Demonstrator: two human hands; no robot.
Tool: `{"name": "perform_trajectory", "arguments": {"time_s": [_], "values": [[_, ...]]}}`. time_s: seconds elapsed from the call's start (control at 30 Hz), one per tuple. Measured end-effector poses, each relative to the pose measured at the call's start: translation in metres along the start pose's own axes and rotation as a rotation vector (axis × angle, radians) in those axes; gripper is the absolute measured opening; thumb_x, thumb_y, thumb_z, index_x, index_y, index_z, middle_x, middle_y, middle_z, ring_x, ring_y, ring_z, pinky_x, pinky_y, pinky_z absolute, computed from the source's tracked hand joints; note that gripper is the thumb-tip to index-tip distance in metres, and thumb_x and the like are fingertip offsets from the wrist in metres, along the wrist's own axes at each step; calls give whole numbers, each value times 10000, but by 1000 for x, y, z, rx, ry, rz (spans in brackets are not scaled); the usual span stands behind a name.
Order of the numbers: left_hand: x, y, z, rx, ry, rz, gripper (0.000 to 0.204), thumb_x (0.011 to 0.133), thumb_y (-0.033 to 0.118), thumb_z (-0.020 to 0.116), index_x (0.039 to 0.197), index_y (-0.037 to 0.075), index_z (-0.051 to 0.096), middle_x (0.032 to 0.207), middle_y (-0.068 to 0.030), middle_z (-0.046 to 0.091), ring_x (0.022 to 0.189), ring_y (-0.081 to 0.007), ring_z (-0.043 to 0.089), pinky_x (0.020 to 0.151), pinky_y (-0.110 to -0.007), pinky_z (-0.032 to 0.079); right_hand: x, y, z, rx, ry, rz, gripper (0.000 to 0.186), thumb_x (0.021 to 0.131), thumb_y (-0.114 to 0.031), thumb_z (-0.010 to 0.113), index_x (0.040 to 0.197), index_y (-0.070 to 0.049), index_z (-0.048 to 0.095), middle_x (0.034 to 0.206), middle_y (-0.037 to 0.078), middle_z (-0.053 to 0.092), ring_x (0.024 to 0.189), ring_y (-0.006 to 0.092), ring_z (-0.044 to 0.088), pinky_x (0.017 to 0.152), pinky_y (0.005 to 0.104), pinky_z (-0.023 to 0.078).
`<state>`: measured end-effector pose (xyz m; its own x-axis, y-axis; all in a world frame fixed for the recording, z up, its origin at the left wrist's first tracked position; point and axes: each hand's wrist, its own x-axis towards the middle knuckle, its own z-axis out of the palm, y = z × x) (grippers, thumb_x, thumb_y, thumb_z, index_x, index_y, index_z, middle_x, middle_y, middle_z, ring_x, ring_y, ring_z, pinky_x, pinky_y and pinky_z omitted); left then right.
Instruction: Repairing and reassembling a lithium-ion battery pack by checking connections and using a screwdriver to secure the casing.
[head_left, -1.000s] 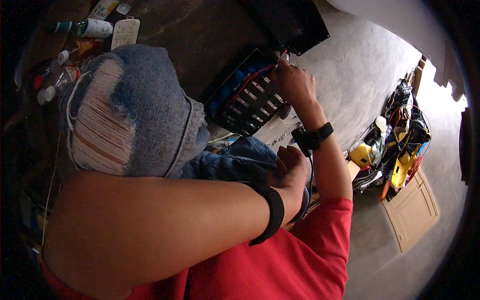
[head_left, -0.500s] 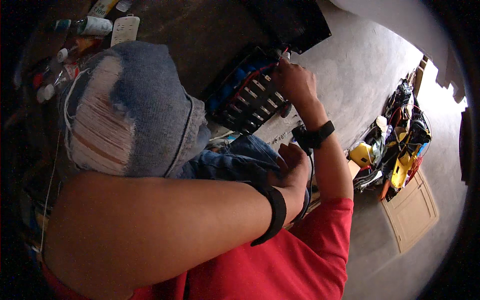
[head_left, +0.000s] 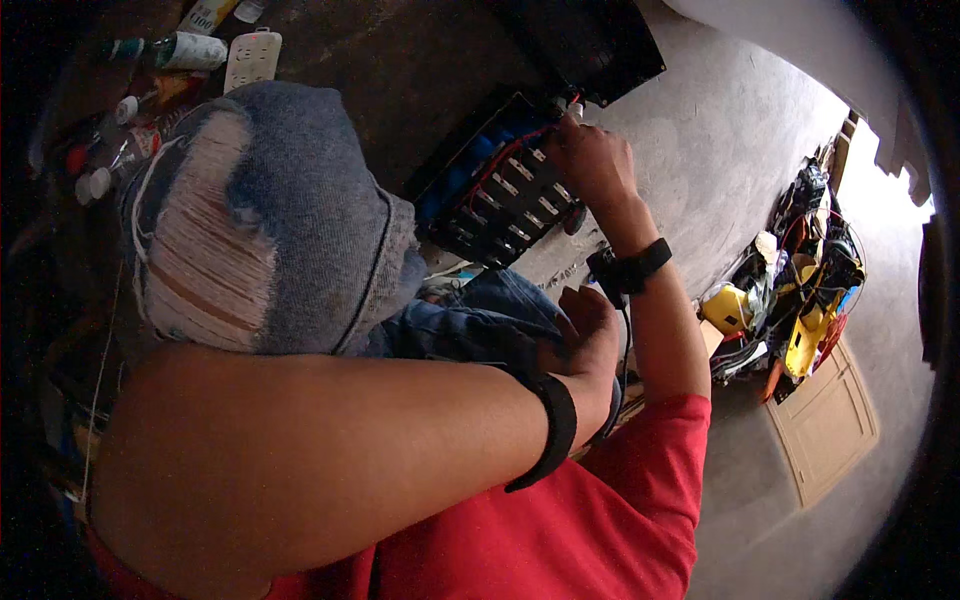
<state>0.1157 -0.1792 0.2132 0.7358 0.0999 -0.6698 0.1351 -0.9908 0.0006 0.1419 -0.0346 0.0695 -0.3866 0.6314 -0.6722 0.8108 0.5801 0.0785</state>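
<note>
A black battery box (head_left: 505, 200) with rows of metal tabs, red wires and a blue interior sits beyond my legs in jeans (head_left: 300, 200), its separate black panel (head_left: 560, 40) above. My right hand (head_left: 590, 160) is closed on a small white fitting (head_left: 576, 110) with red wire at the box's upper corner. My left hand (head_left: 585, 335) lies low by the denim, below my right wrist, fingers loosely bent and apart; its palm side is partly hidden.
Bottles (head_left: 185, 52) and a white power strip (head_left: 250, 62) lie at upper left. A pile of tools, cables and yellow casings (head_left: 805, 330) is at the right, beside a beige panel (head_left: 820, 425). A bare grey concrete surface (head_left: 690, 130) surrounds the box.
My right hand and forearm have shifted very slightly rightward, still gripping at the box's corner. My left hand has edged slightly upward and right.
</note>
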Motion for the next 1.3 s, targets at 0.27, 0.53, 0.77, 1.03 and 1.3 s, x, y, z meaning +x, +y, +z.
{"name": "perform_trajectory", "arguments": {"time_s": [0.27,0.53,0.77,1.03,1.3], "values": [[-51,-17,24,217,33,176,522,889,365,650,1314,94,518,1327,-149,548,1178,-298,552,989,-509,424,2,3,5,-19,-24,-37,284,929,-333,519,1024,-100,650,843,171,698,792,358,685,669,469,543],[-28,-11,8,-50,-15,-9,509,903,331,638,1321,78,496,1278,-143,569,1162,-297,550,977,-507,428,4,-1,-1,-15,-26,-18,304,942,-326,497,1021,-73,647,857,198,692,815,368,684,697,475,541],[-11,4,6,-33,-19,-29,481,900,298,651,1301,77,507,1280,-150,570,1161,-302,554,976,-507,432,1,-2,-1,5,-24,44,293,939,-324,495,1041,-78,618,845,192,693,804,366,685,702,493,534],[-29,-21,4,95,64,166,387,960,251,551,1302,71,517,1296,-144,571,1186,-300,546,1002,-502,412,0,-1,-2,-46,16,-81,281,925,-253,495,1020,-23,625,822,186,701,786,350,701,649,459,561],[-25,-18,-6,118,-297,75,337,992,194,475,1303,76,529,1310,-137,566,1201,-286,541,1003,-504,411,-1,-1,1,-95,-18,-5,276,933,-300,494,1064,-97,627,851,167,700,778,344,693,669,469,548]]}}
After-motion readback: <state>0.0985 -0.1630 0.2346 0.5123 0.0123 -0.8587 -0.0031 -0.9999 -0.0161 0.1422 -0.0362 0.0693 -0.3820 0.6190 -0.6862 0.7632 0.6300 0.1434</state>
